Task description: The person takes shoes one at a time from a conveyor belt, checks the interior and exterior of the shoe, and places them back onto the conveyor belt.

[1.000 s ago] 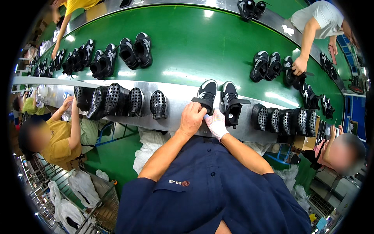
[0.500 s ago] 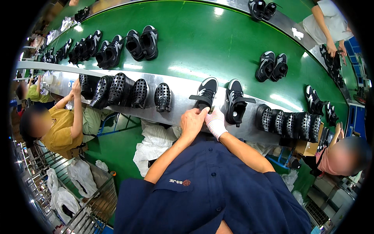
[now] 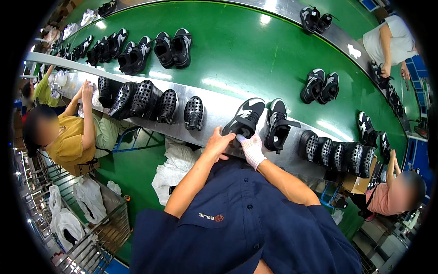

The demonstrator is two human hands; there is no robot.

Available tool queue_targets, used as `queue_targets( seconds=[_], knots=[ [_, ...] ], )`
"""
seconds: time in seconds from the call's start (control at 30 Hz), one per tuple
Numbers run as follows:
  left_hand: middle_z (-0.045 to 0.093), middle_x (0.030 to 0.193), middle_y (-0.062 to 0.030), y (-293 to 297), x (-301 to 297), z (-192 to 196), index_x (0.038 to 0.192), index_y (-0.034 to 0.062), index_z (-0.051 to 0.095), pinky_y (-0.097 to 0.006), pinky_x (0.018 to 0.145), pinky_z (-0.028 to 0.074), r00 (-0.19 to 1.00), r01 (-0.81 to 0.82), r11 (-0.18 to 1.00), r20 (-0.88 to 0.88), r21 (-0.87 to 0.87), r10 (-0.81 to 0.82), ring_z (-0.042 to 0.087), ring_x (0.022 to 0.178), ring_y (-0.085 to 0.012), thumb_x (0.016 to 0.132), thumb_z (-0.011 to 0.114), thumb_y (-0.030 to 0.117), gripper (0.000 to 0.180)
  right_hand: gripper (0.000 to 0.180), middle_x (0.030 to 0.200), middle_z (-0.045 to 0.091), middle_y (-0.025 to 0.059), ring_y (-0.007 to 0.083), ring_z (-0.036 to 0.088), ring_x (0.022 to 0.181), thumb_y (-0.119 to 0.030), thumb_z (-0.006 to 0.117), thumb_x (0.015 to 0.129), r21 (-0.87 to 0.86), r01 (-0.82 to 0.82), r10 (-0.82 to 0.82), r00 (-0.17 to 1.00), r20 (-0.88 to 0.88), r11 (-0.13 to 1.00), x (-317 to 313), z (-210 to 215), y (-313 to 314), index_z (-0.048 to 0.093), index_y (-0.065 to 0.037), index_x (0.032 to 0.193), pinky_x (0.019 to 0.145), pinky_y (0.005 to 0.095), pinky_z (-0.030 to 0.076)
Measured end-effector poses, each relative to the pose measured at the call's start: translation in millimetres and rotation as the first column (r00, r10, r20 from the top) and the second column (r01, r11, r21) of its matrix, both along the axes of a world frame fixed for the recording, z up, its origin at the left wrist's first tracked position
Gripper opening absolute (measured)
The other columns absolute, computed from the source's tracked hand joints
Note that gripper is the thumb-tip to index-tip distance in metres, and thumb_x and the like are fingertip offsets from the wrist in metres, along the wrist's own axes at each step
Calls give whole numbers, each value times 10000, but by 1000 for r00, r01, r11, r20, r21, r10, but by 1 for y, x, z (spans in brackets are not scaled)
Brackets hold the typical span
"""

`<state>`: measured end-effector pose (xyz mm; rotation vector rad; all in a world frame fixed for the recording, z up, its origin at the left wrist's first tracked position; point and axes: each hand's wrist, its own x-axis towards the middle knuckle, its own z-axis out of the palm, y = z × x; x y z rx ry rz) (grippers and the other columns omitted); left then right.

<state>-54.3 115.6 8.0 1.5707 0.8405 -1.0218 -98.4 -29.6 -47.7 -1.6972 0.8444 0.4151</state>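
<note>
Moved since earlier frame: shoe [image 3: 248, 113], turned aslant, toe swung rightward; location, tabletop [image 3: 216, 108], near edge. Left hand [image 3: 217, 144], bare: fingers clamped on heel. Right hand [image 3: 252, 149], gloved: fingers clamped on collar. Second shoe [image 3: 275, 130]: just right, apart.

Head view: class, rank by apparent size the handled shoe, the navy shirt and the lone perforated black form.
1. Navy shirt
2. Handled shoe
3. Lone perforated black form
Nearness to the camera enlarges the shirt.
</note>
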Motion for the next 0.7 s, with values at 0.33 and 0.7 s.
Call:
queue_targets(
  seconds=[0.33, 0.7],
  knots=[
    [673, 1170, -284, 30, 7, 1, 1563, 25, 396, -435, 893, 585, 825, 147, 979, 528, 139, -199, 686, 1069, -375, 730, 698, 37, 886, 449, 1096, 747, 67, 135, 671, 897, -268, 809, 870, 80, -683, 678, 730, 82, 726, -2, 99, -65, 717, -29, 1238, 830, 292, 544],
    [602, 1198, -262, 39, 26, 58, 1519, 145, 484, -444, 1050, 481, 496, 500, 781, 616, 373, -612, 606, 1139, -425, 724, 671, -14, 832, 223, 953, 705, 7, 53, 613, 803, -70, 787, 908, 44, -655, 602, 718, 349, 755, 25, 164, -57, 726, -3, 1112, 726, 235, 526]
  ],
)
